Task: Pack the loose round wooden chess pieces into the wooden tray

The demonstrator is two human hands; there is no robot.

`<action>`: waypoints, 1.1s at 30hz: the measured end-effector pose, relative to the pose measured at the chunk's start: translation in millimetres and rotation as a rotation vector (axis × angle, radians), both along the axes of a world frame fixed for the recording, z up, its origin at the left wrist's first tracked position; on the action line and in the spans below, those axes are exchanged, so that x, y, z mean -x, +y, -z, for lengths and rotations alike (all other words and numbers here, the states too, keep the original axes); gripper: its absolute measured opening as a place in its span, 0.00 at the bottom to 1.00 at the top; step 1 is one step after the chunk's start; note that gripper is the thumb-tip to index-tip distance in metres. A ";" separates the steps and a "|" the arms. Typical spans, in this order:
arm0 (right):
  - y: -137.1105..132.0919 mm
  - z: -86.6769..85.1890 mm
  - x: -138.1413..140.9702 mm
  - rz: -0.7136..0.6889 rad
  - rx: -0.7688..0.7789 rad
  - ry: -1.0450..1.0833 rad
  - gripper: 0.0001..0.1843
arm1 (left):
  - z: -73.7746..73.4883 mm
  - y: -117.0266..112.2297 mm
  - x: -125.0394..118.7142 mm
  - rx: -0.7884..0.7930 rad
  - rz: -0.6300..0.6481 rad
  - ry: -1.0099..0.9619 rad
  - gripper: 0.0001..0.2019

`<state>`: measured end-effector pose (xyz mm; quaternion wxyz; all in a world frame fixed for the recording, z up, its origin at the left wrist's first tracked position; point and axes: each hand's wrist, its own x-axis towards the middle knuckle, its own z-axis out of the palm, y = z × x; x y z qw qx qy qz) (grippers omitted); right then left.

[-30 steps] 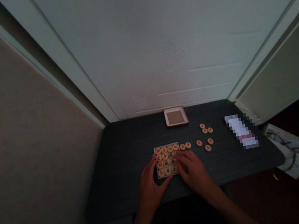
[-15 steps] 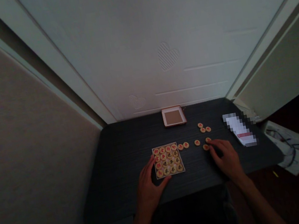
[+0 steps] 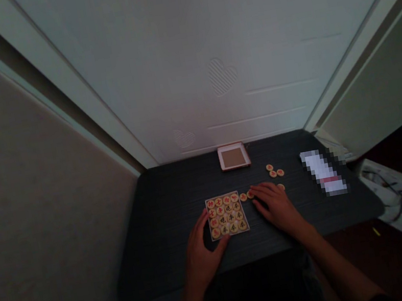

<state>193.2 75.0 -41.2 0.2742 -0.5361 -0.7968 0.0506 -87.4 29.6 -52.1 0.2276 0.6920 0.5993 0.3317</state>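
A shallow square box [image 3: 231,235] holds rows of round Chinese chess pieces [image 3: 230,217] with red or black characters. My left hand [image 3: 200,249] grips its near left corner, fingers along the left side and thumb at the front edge. Just right of the box, one red-marked piece [image 3: 243,197] lies on the table. My right hand [image 3: 276,205] is low over the table with its fingertips on another red-marked piece [image 3: 249,194]. What lies under the palm is hidden. Beyond its knuckles a further piece [image 3: 281,187] shows in part.
Three loose red-marked pieces [image 3: 272,174] sit together farther back on the dark table [image 3: 170,197]. A box lid [image 3: 233,157] lies near the wall. Toward the right edge is a blurred white item [image 3: 323,173]; a white container with cables [image 3: 394,199] stands beyond the table.
My right hand has slid left, from the pieces at the right to those near the box. A piece formerly at its fingertips no longer shows there. My left hand stays on the box.
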 end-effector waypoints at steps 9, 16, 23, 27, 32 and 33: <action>-2.0 2.0 -31.6 0.097 -0.038 -0.052 0.15 | -1.4 0.9 -0.1 -0.003 -0.001 -0.017 0.29; -4.8 8.3 -40.5 0.122 -0.037 -0.050 0.14 | -1.7 0.4 -0.8 -0.004 -0.008 -0.018 0.28; -5.5 8.8 -31.6 0.092 -0.005 -0.025 0.10 | 0.5 1.5 -0.5 -0.003 -0.010 -0.014 0.28; -9.9 4.8 -27.7 0.075 0.028 0.004 0.09 | -0.5 1.8 -0.9 -0.025 -0.001 -0.027 0.27; -17.8 0.2 -24.2 0.047 0.078 0.057 0.08 | -3.7 1.0 -1.8 -0.026 -0.004 -0.031 0.26; -18.7 0.6 -23.6 0.042 0.081 0.059 0.08 | -4.2 0.8 -2.0 -0.026 -0.003 -0.029 0.26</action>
